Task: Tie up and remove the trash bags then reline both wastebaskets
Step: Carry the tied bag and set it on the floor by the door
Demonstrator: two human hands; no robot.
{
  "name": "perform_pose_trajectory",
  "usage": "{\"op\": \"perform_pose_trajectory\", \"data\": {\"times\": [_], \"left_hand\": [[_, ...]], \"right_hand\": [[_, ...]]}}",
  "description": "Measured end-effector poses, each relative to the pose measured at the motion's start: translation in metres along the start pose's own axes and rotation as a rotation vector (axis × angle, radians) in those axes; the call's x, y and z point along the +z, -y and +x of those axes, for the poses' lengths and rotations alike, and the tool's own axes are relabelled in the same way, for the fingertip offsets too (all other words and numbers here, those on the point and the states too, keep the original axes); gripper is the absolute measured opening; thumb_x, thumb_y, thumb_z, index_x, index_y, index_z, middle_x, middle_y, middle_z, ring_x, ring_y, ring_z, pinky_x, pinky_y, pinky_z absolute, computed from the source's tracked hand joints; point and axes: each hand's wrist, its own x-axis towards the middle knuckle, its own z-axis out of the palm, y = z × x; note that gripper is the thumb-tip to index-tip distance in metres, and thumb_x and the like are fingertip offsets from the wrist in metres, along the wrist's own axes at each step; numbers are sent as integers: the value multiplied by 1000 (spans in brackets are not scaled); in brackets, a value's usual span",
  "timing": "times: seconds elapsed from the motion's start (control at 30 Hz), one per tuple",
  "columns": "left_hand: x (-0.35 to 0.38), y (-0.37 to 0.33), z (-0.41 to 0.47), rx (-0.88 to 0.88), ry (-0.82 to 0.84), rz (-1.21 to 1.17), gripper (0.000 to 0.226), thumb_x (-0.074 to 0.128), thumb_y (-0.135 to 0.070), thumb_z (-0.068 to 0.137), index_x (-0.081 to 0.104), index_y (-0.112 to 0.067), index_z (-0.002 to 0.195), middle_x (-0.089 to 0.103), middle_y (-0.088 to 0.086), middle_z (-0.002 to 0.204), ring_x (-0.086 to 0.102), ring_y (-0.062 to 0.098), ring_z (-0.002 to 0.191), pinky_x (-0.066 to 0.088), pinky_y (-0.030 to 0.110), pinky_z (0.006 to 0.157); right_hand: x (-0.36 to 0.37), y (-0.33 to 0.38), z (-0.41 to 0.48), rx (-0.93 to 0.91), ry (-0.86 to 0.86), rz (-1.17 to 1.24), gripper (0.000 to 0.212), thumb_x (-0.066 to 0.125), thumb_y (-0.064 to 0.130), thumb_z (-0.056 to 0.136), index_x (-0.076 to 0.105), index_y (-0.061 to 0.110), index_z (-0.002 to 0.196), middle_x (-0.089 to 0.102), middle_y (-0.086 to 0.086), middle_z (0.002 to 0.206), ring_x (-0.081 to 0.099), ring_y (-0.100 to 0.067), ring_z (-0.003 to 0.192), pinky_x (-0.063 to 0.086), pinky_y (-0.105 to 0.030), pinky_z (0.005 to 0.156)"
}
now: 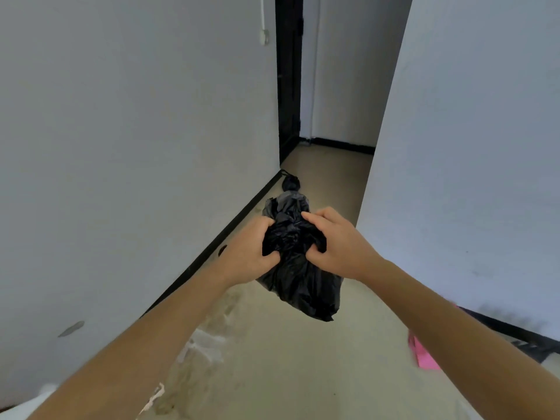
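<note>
A full black trash bag point(303, 286) hangs in front of me above the beige floor. My left hand point(247, 253) grips the gathered top of the bag from the left, and my right hand point(336, 242) grips it from the right. Both hands pinch the bunched plastic close together. Behind it, a second black trash bag point(286, 201) lies on the floor by the wall, its knotted top point(290, 183) pointing away from me. No wastebasket is in view.
White walls point(136, 147) close in on both sides, forming a narrow passage toward a dark door frame point(288, 86). A pink object point(422, 356) lies on the floor at the right, beside dark items at the wall base. White debris point(200, 344) marks the floor lower left.
</note>
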Motion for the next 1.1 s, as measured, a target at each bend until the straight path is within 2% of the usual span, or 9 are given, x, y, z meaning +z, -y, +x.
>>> {"op": "perform_pose_trajectory", "data": {"times": [0.23,0.33,0.47,0.67,0.73,0.83,0.9,0.97,1.1], "left_hand": [[33,75,254,-8,-11,29,35,66,-17,87,49,-14,117,54,2,112,55,16,99,48,31,81],[28,98,357,-31,7,48,31,64,-19,87,47,-17,112,53,0,107,56,17,93,49,31,77],[2,144,470,-43,-58,91,40,62,-21,87,45,-14,122,52,1,113,55,19,99,50,37,82],[-10,261,626,-101,-103,98,46,65,-21,86,46,-14,127,52,0,118,53,17,105,49,36,89],[-6,302,681,-102,-102,94,43,64,-20,86,47,-14,125,51,0,116,54,18,103,49,37,88],[-15,353,773,-116,-65,70,40,63,-18,84,47,-13,121,53,3,113,55,22,102,50,40,85],[-28,377,835,-118,-44,58,42,61,-22,81,48,-12,119,53,5,112,56,24,101,49,41,85],[-41,394,901,-81,-28,53,45,61,-23,79,49,-9,121,55,8,113,56,25,102,49,41,87],[-45,422,1014,-23,-6,52,43,66,-9,83,50,-6,123,55,9,116,55,23,102,46,32,85]], "right_hand": [[30,-179,186,-18,50,-10,79,55,40,81,38,8,151,42,2,133,57,-13,103,53,-28,90],[26,-244,274,-35,78,-40,79,58,37,82,35,7,152,39,0,137,59,-15,99,54,-30,86],[26,-300,396,-68,80,-27,80,62,32,83,34,5,152,39,-2,137,61,-18,98,55,-31,84],[77,-386,566,-123,170,-79,80,62,28,85,28,7,155,36,-2,142,59,-12,91,44,-15,77],[101,-421,624,-111,192,-84,81,62,28,85,28,7,155,36,-1,141,59,-14,97,49,-19,81],[128,-471,715,-90,223,-71,81,59,30,82,31,4,153,36,-3,139,57,-18,109,55,-32,88],[136,-502,774,-83,236,-72,82,56,33,80,33,2,152,37,-3,138,56,-21,113,56,-38,88],[135,-533,826,-42,200,-65,83,56,35,79,32,3,152,36,0,137,57,-20,110,57,-39,85],[135,-595,905,30,155,-39,85,56,40,80,29,7,154,33,7,135,58,-16,105,57,-36,84]]}}
